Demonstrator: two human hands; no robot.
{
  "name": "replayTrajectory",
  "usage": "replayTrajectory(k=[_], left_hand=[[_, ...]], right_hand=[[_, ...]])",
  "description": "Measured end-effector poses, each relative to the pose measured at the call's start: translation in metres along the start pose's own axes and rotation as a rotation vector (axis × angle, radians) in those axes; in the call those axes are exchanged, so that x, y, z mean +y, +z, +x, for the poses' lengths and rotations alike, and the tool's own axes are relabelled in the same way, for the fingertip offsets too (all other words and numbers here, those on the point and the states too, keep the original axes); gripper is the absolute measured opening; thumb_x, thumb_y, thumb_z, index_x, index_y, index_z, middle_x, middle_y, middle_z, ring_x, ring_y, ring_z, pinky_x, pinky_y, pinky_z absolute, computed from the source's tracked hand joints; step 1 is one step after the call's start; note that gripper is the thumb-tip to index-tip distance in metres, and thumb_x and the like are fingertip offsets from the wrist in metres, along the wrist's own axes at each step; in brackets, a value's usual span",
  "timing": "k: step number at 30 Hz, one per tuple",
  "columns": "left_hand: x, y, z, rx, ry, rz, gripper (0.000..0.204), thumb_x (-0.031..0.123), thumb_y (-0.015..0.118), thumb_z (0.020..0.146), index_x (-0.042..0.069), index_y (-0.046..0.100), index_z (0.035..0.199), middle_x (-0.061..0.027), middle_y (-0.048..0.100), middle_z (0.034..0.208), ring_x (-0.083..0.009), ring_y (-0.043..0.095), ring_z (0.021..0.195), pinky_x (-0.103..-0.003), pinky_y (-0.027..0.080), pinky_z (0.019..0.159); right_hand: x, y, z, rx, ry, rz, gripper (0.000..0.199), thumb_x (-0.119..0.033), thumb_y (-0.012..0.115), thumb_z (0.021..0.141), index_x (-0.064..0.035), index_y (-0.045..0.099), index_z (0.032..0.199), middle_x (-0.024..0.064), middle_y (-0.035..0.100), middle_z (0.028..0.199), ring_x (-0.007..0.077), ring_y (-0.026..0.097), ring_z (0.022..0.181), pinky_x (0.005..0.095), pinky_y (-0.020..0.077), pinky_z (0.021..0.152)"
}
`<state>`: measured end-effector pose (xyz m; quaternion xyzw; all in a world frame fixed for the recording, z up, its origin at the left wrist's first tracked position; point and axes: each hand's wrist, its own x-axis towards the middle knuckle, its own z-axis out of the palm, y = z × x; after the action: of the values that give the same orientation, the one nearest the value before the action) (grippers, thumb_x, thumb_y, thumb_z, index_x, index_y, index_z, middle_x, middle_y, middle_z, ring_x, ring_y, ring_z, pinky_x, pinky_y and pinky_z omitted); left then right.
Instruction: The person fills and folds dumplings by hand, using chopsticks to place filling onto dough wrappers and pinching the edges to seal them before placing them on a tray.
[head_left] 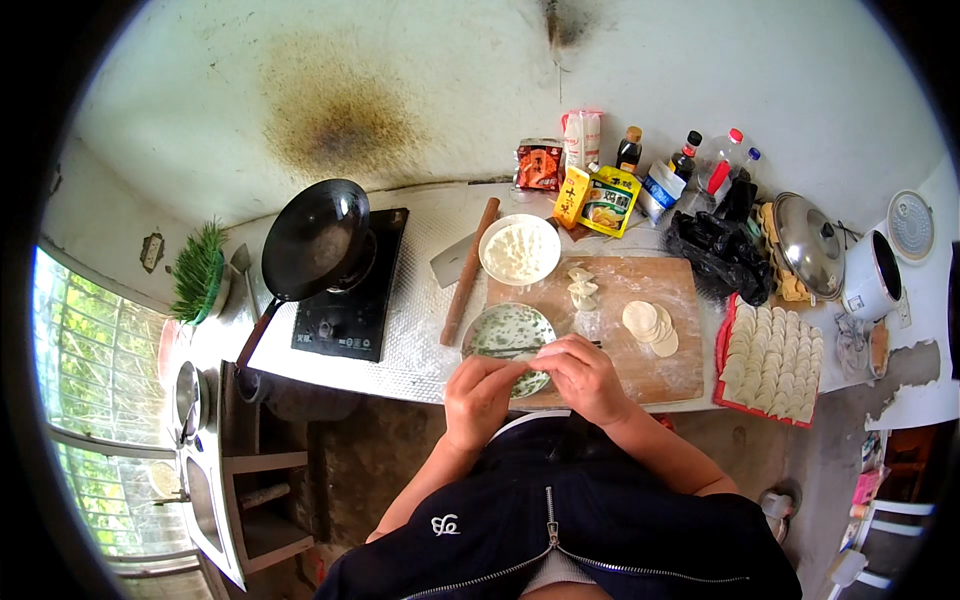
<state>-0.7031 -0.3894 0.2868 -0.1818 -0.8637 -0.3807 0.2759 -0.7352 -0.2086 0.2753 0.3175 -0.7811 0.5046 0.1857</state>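
My left hand [480,397] and my right hand [582,377] meet at the fingertips over the near edge of a green-patterned bowl [483,325]. Both are closed in a pinch; whatever lies between the fingers is hidden. Chopsticks [508,351] rest across that bowl, partly behind my right hand. On the floured wooden board [660,280] lie a small pile of pale dough pieces [582,288] and a few overlapping round dumpling wrappers [650,325]. A white bowl [487,262] holds a pale, floury mass. Rows of folded dumplings [770,360] fill a red-edged tray [722,345] at the right.
Left of the board are a rolling pin [470,272], a cleaver [450,260] and a black wok [315,240] on an induction cooker [345,325]. Seasoning packets [608,203] and bottles [686,157] stand at the wall, with black plastic bags [720,250] and a lidded pan [808,245] further right.
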Motion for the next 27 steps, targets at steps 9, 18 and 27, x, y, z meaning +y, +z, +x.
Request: replayTrajectory(k=[9, 18, 27], left_hand=[[-0.012, 0.012, 0.004, -0.125, -0.246, -0.055, 0.07, 0.002, 0.083, 0.068, 0.012, 0.056, 0.132, -0.0122, 0.046, 0.132, -0.0225, 0.056, 0.112, -0.03, 0.06, 0.079], [-0.014, 0.01, -0.005, -0.083, -0.275, -0.11, 0.05, 0.004, 0.081, 0.072, 0.006, 0.064, 0.119, -0.0148, 0.052, 0.127, -0.0278, 0.055, 0.11, -0.03, 0.059, 0.074], [-0.018, 0.003, -0.015, -0.077, -0.316, -0.126, 0.044, 0.002, 0.079, 0.074, 0.006, 0.066, 0.116, -0.016, 0.052, 0.127, -0.0271, 0.058, 0.108, -0.031, 0.059, 0.075]], right_hand=[[0.058, -0.007, -0.003, 0.064, 0.389, -0.059, 0.008, -0.002, 0.065, 0.084, -0.0026, 0.066, 0.091, 0.011, 0.067, 0.09, 0.0245, 0.065, 0.081, 0.033, 0.0514, 0.07], [0.214, -0.008, -0.056, -0.03, 0.75, -0.152, 0.011, -0.01, 0.071, 0.079, -0.0051, 0.068, 0.088, 0.012, 0.07, 0.081, 0.024, 0.068, 0.074, 0.0343, 0.0521, 0.069], [0.239, 0.008, -0.073, -0.068, 0.822, -0.148, 0.015, -0.01, 0.07, 0.08, -0.0039, 0.069, 0.093, 0.0116, 0.071, 0.086, 0.0212, 0.067, 0.077, 0.0322, 0.0516, 0.072]])
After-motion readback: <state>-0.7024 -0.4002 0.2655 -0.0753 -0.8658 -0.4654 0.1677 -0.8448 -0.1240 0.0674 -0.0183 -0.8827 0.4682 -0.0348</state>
